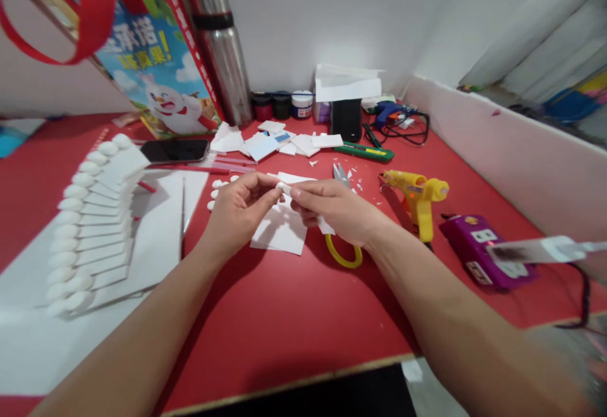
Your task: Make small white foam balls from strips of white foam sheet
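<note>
At the centre of the frame, a small white piece (285, 188), seemingly foam or thick paper, is being pinched between the fingertips of both hands: the left hand (237, 211) is closing thumb and forefinger on its left end, while the right hand (334, 208) is nipping its right end, the remaining fingers being curled loosely beneath. The piece is being held just above a white sheet (279, 230) lying on the red table (284, 316). It is judged to be very light, soft and easily creased or crushed, so it is best taken by its edges with the fingertips only, under gentle pressure. Yellow-handled scissors (342, 252) are lying under and just behind the right hand, with white scraps scattered near them. Further right, a yellow hot glue gun (420, 199) is standing, and a purple power strip (478, 249) is lying beyond it. At the left of the frame, a fan of white strips tipped with rounded white pieces (92, 227) is resting on a large white board. In the upper left, a black phone (174, 150), a printed bag and a steel flask (222, 50) are sitting.
</note>
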`<state>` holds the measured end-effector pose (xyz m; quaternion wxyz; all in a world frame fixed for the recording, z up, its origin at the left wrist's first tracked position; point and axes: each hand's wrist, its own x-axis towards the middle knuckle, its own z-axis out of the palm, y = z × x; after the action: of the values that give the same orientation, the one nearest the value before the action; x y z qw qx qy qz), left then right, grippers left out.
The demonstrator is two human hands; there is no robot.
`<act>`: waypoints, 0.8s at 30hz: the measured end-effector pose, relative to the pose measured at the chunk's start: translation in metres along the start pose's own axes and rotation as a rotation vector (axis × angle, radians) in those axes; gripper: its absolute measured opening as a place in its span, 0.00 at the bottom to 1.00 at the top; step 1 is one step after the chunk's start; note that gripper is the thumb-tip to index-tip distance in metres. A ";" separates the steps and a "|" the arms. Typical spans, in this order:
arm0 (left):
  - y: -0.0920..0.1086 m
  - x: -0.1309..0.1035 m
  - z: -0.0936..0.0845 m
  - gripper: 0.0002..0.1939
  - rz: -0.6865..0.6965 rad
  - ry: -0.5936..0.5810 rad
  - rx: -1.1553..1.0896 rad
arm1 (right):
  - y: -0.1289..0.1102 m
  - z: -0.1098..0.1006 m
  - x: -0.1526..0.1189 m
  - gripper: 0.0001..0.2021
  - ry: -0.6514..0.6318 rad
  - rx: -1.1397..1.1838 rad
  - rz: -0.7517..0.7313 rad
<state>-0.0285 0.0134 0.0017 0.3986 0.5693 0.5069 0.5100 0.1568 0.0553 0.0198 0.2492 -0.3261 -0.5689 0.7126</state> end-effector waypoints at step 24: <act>-0.001 -0.010 0.020 0.06 0.269 0.259 0.399 | 0.015 0.017 0.000 0.17 0.466 -0.962 -0.564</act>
<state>-0.0087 0.0055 -0.0046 0.1391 0.6289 0.5638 0.5170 0.1443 0.0407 0.0075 0.3714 -0.3864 -0.8222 0.1916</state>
